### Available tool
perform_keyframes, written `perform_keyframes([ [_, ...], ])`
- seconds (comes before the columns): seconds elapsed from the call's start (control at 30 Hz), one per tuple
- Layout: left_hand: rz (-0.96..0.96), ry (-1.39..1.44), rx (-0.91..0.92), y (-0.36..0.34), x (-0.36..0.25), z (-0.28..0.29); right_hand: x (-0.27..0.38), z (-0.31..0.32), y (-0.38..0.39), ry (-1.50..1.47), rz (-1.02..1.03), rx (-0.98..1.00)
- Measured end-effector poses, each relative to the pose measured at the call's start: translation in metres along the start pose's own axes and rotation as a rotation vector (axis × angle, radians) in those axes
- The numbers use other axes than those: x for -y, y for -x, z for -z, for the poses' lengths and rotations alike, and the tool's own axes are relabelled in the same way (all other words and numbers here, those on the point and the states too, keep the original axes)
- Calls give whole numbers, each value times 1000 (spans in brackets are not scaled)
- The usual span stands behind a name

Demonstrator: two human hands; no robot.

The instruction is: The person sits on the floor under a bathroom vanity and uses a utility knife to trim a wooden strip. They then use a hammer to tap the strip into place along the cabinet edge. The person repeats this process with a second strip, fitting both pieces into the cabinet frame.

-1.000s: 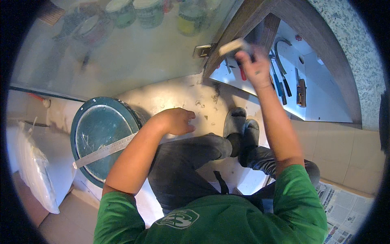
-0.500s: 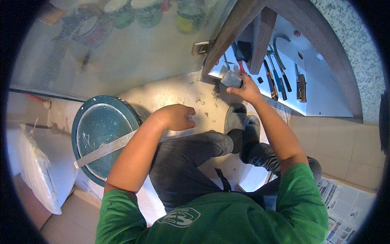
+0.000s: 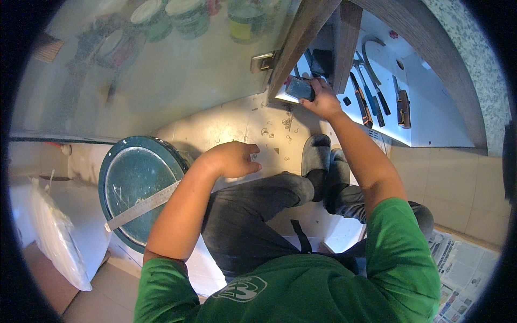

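My right hand (image 3: pixel 325 100) reaches forward to the lower front edge of an open cabinet (image 3: pixel 431 126) and grips a small dark grey block (image 3: pixel 299 88). The block sits against the cabinet's white floor, beside the open wooden door (image 3: pixel 301 37). My left hand (image 3: pixel 232 159) rests on my left knee (image 3: pixel 280 188), fingers loosely spread, holding nothing. I am crouched in dark trousers and grey slippers (image 3: pixel 323 159) on a pale floor (image 3: pixel 237 126).
A teal bucket lid (image 3: pixel 129 177) with a metal ruler (image 3: pixel 142 207) across it lies at my left. Hand tools (image 3: pixel 371 99) lie inside the cabinet. Paint tubs (image 3: pixel 188 13) stand at the far top, a white bag (image 3: pixel 54 237) lies left, and newspaper (image 3: pixel 463 269) lies right.
My right hand has come down from up inside the cabinet to its lower front edge, still holding the block. The left hand has stayed on my knee.
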State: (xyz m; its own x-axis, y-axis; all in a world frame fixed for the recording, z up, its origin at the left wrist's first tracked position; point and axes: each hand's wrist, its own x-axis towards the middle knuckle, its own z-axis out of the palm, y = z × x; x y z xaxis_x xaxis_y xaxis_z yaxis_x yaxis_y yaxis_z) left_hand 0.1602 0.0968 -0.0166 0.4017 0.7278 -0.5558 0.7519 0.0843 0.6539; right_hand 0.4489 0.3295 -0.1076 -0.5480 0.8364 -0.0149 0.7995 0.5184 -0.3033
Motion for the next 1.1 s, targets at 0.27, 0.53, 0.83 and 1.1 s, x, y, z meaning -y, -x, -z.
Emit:
perform_keyframes([
  [0.27,-17,22,-20,-3,2,-1,11,-9,11,249,-4,-187],
  [0.53,-63,-5,-15,-11,6,-3,34,2,32,84,-42,-406],
  [0.83,-56,-45,-21,-6,9,-5,230,121,30,-655,153,-696],
  [1.1,-63,-94,-43,-7,1,0,260,161,-4,-694,59,-837],
])
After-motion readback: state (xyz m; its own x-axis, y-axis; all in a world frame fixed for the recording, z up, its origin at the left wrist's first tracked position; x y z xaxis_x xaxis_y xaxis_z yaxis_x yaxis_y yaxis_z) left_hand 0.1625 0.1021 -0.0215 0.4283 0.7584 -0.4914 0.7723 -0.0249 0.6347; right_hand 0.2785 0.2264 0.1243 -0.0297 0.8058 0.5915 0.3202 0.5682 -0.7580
